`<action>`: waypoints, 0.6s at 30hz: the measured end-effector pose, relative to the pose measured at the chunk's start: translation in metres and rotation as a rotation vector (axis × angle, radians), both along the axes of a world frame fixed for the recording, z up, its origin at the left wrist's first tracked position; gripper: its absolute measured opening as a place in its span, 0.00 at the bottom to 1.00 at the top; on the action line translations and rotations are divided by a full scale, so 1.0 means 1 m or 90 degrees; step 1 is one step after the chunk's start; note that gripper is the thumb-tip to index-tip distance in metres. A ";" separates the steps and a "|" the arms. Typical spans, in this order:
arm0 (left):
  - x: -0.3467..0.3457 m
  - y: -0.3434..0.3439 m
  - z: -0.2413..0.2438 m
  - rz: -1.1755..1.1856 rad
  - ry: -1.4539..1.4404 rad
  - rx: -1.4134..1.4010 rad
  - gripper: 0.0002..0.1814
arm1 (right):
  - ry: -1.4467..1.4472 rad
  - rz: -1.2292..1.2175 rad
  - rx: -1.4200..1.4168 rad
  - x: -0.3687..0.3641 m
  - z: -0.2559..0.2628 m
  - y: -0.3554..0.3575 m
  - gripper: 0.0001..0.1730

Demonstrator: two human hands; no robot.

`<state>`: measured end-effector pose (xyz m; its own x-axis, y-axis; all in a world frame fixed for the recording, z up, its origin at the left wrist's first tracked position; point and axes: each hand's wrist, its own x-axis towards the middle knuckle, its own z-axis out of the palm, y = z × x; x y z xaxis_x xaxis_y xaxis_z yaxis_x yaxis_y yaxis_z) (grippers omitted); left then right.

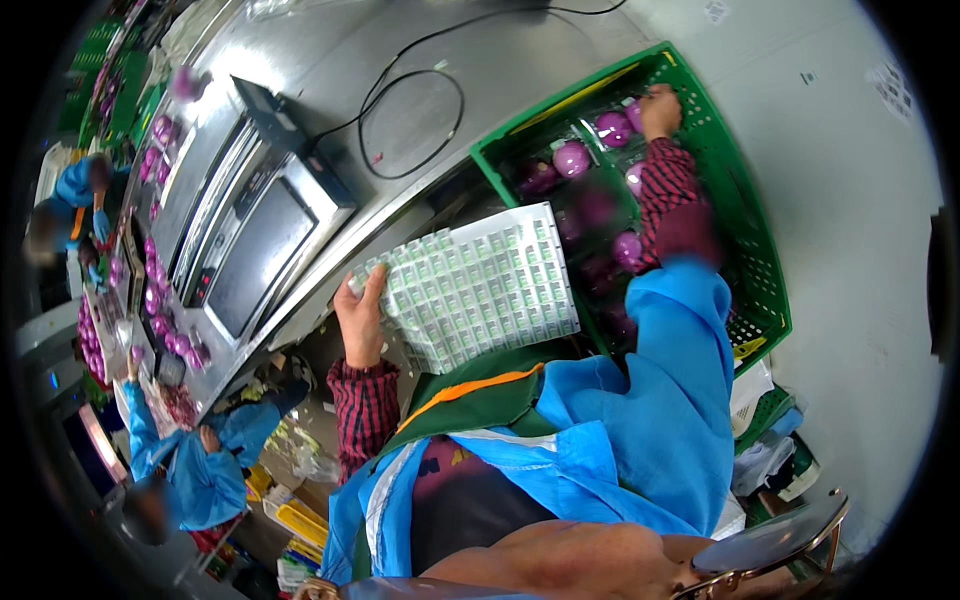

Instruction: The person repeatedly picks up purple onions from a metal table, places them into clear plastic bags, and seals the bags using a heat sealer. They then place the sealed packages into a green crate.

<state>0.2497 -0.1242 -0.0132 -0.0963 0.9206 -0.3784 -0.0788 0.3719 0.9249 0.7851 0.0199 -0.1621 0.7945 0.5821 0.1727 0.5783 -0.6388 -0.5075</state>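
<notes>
My left hand (361, 315) grips the left edge of a white sheet of small green-and-white labels (480, 292), held in front of my apron (480, 390). The thumb lies along the sheet's edge. My right hand (661, 114) reaches deep into a green plastic crate (739, 217) on my right. Its curled fingers are by a purple onion (634, 114) near the crate's far end; whether they grip or press it is hidden. Several purple onions (571, 159) in clear wrapping fill the crate, some bearing small labels. My right sleeve covers part of them.
A wrapping machine (262, 247) stands on the steel table (510, 75), with a black cable (461, 97) looped beside it. Purple onions (154, 292) line the table's far side. A co-worker in blue (202, 465) sits at the left; others work farther back. A wall (840, 187) rises right of the crate.
</notes>
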 end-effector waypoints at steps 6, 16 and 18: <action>0.018 0.010 0.023 -0.078 0.101 0.065 0.07 | 0.387 0.415 0.229 -0.080 0.067 -0.036 0.11; 0.044 0.025 0.041 -0.231 0.145 0.126 0.08 | 0.420 0.870 0.042 -0.234 0.183 -0.118 0.09; 0.043 0.025 0.032 -0.229 0.110 0.132 0.08 | 0.369 0.857 0.100 -0.237 0.183 -0.127 0.06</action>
